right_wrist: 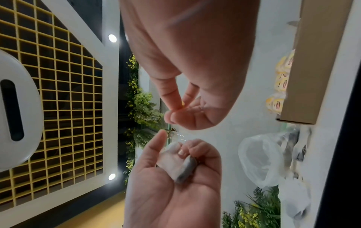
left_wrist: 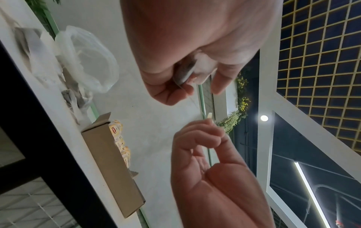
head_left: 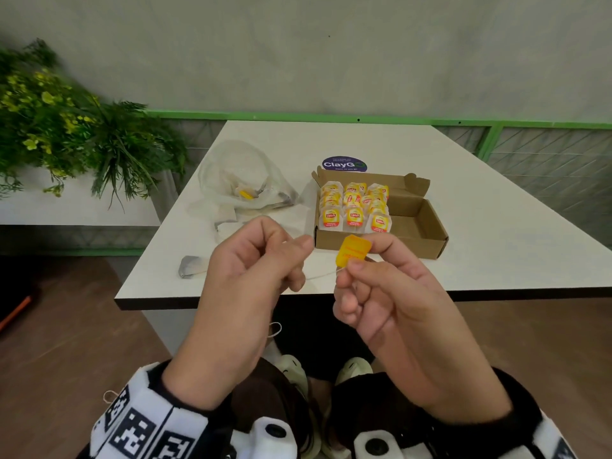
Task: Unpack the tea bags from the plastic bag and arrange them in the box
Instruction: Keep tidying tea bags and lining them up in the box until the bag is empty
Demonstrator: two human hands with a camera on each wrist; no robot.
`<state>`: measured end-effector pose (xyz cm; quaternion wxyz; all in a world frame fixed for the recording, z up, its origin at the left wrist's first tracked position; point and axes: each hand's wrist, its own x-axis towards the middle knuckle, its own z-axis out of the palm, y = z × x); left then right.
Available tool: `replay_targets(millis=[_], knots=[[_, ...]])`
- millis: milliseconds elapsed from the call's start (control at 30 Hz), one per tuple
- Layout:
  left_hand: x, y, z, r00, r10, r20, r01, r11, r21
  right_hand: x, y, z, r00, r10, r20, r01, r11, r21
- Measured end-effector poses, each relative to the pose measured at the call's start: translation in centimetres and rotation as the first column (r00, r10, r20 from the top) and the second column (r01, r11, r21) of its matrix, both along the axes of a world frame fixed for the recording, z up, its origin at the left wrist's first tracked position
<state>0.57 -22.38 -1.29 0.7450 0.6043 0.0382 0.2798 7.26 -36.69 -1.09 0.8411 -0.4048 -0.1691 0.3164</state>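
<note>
Both hands were busy with one tea bag, held above the near edge of the worktop point(head_left: 496, 226). The right hand point(head_left: 390, 293) pinched the yellow tag point(head_left: 353, 252) between thumb and forefinger, its grip closed on the paper. The left hand point(head_left: 251, 260) was curled around the pouch point(right_wrist: 179, 165), a white and grey sachet that lay in the palm under the bent fingers; only the wrist views showed it. A thin string point(head_left: 319, 275) ran between the two hands.

The step in hand seemed to be the tidying of this bag, perhaps the winding of its string, before it went into the box.

Behind the hands stood the cardboard box point(head_left: 427, 241), open, with three rows of tea bags point(head_left: 356, 207) upright in its left part and the right part free. The plastic bag point(head_left: 245, 187) lay to its left, and some bags seemed to remain inside. One loose grey pouch point(head_left: 190, 266) rested near the worktop edge.

The next move probably called for a short carry to the free part of the box, with the tag facing forward like the others.
</note>
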Motion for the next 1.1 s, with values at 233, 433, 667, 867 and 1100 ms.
replay_targets(millis=[233,433,667,867,1100], knots=[[-0.6,0.6,0.1,0.991,-0.121,0.057,0.122,0.992,-0.014,-0.1,0.3,0.1,0.996,-0.035,-0.08,0.037,0.999,0.024],[-0.4,0.1,-0.6,0.995,0.06,0.083,-0.077,0.972,0.224,0.1,0.3,0.1,0.989,-0.14,-0.041,0.141,0.99,0.024],[-0.8,0.2,-1.4,0.989,0.103,0.106,-0.126,0.966,0.228,-0.1,0.3,0.3,0.987,-0.103,-0.123,0.108,0.993,0.039],[-1.8,0.7,-1.9,0.991,0.043,0.128,-0.086,0.933,0.35,0.5,0.4,0.5,0.913,0.068,-0.401,-0.05,0.997,0.056],[-2.4,1.8,-2.3,0.989,0.112,0.1,-0.15,0.799,0.582,0.4,0.5,0.0,0.962,0.088,-0.26,-0.111,0.991,-0.072]])
